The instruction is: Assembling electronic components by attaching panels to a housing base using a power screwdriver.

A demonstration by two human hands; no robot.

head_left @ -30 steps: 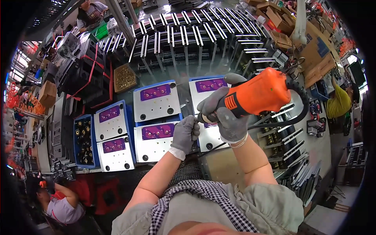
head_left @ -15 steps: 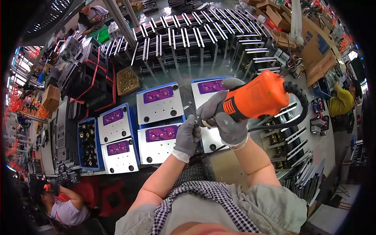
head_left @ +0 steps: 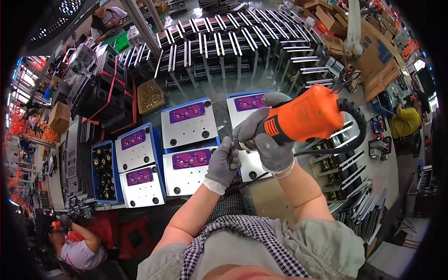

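Observation:
My right hand [head_left: 266, 140], in a grey glove, is closed around an orange power screwdriver [head_left: 303, 116] with a black cable at its rear. Its tip points left and down at my left hand [head_left: 223, 162], also gloved, whose fingers pinch at the tool's bit; whether they hold a screw I cannot tell. Below both hands lie several white panels with purple labels and blue edges [head_left: 189, 123], laid flat in rows, with black knobs at their corners. One panel [head_left: 252, 163] is partly hidden by my hands.
A blue tray of black and brass parts [head_left: 103, 172] sits left of the panels. A box of small brass screws [head_left: 150, 96] stands behind them. Rows of black and white metal brackets [head_left: 224, 46] fill the back. Another person [head_left: 77, 245] crouches at lower left; one in yellow [head_left: 405, 122] at right.
Both hands and the screwdriver have stayed together with little shift; the view has tilted slightly, so the panels sit a bit lower in the picture.

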